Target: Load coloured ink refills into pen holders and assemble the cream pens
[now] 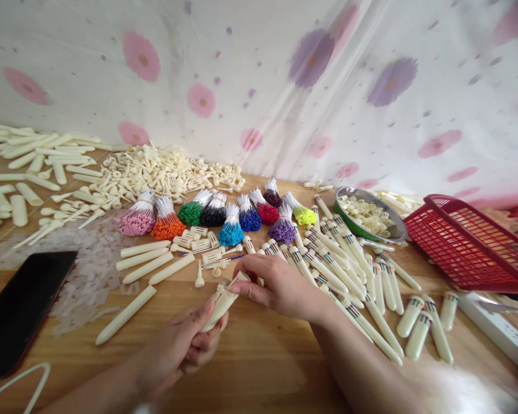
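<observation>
My left hand is closed around a cream pen barrel, held tilted over the wooden table. My right hand pinches the barrel's upper end, fingers pressed together at its tip. Just beyond the hands lie small cream pen parts and several loose cream barrels. Bundles of coloured refills stand in a row behind them: pink, orange, green, black, blue, red, purple, yellow. To the right of my right hand lies a pile of assembled multicolour pens.
A black phone lies at the left with a white cable near it. A green bowl of small parts and a red plastic basket sit at the right. Heaps of cream parts and a flowered cloth are behind.
</observation>
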The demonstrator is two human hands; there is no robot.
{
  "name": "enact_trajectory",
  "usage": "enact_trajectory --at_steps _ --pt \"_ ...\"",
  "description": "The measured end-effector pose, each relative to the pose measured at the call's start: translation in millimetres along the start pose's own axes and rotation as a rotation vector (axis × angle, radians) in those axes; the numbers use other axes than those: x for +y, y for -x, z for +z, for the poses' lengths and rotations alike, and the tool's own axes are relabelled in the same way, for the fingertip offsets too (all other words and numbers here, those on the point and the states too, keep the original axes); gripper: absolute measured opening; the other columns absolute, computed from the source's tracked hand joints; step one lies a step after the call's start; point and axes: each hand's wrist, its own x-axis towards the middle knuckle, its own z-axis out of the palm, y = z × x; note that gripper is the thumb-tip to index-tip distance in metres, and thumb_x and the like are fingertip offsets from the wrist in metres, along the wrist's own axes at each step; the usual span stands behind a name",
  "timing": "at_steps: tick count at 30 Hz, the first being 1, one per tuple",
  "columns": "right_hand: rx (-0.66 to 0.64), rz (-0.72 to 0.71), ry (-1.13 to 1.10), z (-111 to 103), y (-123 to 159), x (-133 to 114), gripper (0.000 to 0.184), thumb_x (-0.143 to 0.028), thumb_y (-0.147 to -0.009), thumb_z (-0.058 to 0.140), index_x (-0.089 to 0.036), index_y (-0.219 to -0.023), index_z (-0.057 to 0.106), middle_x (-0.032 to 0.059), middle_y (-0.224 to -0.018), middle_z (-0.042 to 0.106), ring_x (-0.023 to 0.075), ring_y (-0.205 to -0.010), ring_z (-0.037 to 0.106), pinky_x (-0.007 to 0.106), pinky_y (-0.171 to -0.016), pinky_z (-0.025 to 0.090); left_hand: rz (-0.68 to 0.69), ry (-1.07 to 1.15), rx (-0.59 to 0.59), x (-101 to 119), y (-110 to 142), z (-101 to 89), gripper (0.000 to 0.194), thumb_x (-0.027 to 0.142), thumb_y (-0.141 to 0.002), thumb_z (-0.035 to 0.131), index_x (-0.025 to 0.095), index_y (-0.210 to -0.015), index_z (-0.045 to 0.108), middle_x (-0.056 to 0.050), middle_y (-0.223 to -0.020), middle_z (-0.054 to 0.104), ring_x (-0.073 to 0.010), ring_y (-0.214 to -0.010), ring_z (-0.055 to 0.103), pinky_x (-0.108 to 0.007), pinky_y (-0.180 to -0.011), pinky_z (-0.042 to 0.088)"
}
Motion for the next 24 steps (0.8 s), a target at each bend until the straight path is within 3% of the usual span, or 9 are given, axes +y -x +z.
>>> enact_trajectory --at_steps 6,15,18,21,24 --pt "0.015 0.025 -0.023 2 -1 -2 0.034 -0.043 -0.09 0.043 -0.015 -0.075 0.053 0.0002 -0.067 0.05 0.0106 -0.059 0.044 0.021 -0.056 0.033 0.042 -0.012 -0.009 -1 -1 0.4 0.048 0.064 -0.07 0.055 0.018 -0.074 0.045 0.012 -0.048 0.019 -0.0033 -0.041 0.006 -0.015 -0.037 0.001" --pt "0.015 -0.02 -0.297 8 -4 3 0.024 -0.037 -0.091 0.044 -0.015 -0.09 0.053 0.0005 -0.075 0.053 0.0097 -0.062 0.045 0.021 -0.059 0.038 0.017 0.176 -0.139 0 1 -3.9 0.044 0.056 -0.069 0.063 0.018 -0.068 0.042 0.013 -0.046 0.018 -0.0031 -0.039 0.001 -0.012 -0.033 0.004" --pt "0.011 -0.02 -0.294 9 -4 4 0.019 -0.033 -0.092 0.043 -0.016 -0.095 0.051 0.0025 -0.083 0.055 0.0109 -0.069 0.049 0.022 -0.064 0.041 0.006 0.174 -0.124 2 2 -4.6 0.045 0.057 -0.068 0.064 0.018 -0.068 0.042 0.013 -0.046 0.019 -0.0025 -0.039 0.003 -0.012 -0.033 0.004" --pt "0.024 -0.11 -0.279 9 -4 2 0.014 -0.027 -0.092 0.041 -0.016 -0.095 0.05 0.0041 -0.087 0.055 0.0115 -0.075 0.051 0.022 -0.068 0.041 0.013 0.115 -0.094 3 3 -3.6 0.045 0.059 -0.069 0.062 0.018 -0.068 0.043 0.013 -0.046 0.019 -0.0024 -0.039 0.004 -0.012 -0.034 0.003" --pt "0.068 -0.196 -0.186 11 -6 0 0.015 -0.025 -0.092 0.039 -0.016 -0.083 0.049 0.0013 -0.074 0.051 0.0109 -0.064 0.046 0.021 -0.061 0.038 0.018 0.022 -0.049 2 2 -2.8 0.046 0.061 -0.07 0.058 0.018 -0.071 0.045 0.012 -0.047 0.02 -0.0026 -0.04 0.006 -0.014 -0.036 0.002"
